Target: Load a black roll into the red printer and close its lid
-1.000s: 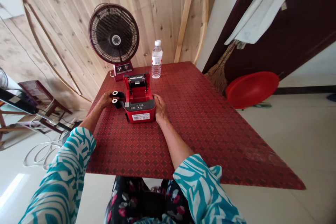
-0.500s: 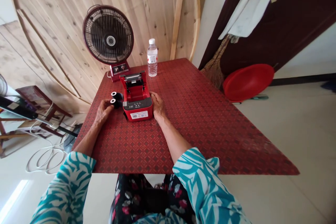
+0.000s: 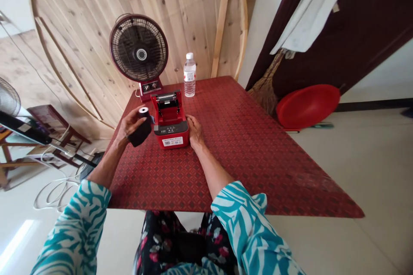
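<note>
A red and black label printer [image 3: 172,139] stands on the table with its lid [image 3: 167,99] tipped up and back. My left hand [image 3: 131,122] is closed on a black ribbon roll [image 3: 143,114] with a white core, held just left of the printer. Loose black ribbon hangs below that roll, in front of my fingers. My right hand [image 3: 194,131] lies against the printer's right side, its fingers curled around the edge and partly hidden.
The table [image 3: 232,154] has a red patterned cover. Behind the printer stand a dark red fan [image 3: 140,51] and a water bottle [image 3: 189,75]. A broom [image 3: 266,84] and a red basin [image 3: 308,105] are off to the right; another fan [image 3: 9,99] is at far left.
My left hand has closed on the ribbon and lifted it off the table, where two rolls stood beside the printer. My right hand stays at the printer's side. The view has shifted slightly.
</note>
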A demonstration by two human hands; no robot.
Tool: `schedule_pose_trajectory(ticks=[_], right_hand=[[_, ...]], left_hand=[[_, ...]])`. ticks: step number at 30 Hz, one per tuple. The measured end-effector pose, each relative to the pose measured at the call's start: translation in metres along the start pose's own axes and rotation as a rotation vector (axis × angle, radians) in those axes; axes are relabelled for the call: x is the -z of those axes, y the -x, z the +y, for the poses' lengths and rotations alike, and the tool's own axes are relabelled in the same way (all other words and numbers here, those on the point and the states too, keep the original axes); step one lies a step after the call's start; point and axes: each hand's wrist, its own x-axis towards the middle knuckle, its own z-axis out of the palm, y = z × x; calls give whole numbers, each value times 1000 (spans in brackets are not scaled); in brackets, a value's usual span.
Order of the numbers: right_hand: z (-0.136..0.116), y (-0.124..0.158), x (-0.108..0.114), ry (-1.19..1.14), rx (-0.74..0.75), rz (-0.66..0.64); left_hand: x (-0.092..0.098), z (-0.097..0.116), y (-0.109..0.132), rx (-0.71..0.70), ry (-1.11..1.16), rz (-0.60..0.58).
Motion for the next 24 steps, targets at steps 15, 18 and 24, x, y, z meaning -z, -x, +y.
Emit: schedule_pose_trajectory(ticks=[15,18,24], right_hand=[[12,-6,-1,-4,50,-14],[12,-6,-2,-2,50,-17],[11,-5,-1,42,61,-9]], left_hand=[[-66,52,-68,95,-652,-547],[-71,54,-71,121,-738,-572],[-71,42,-76,135,-889,-626]])
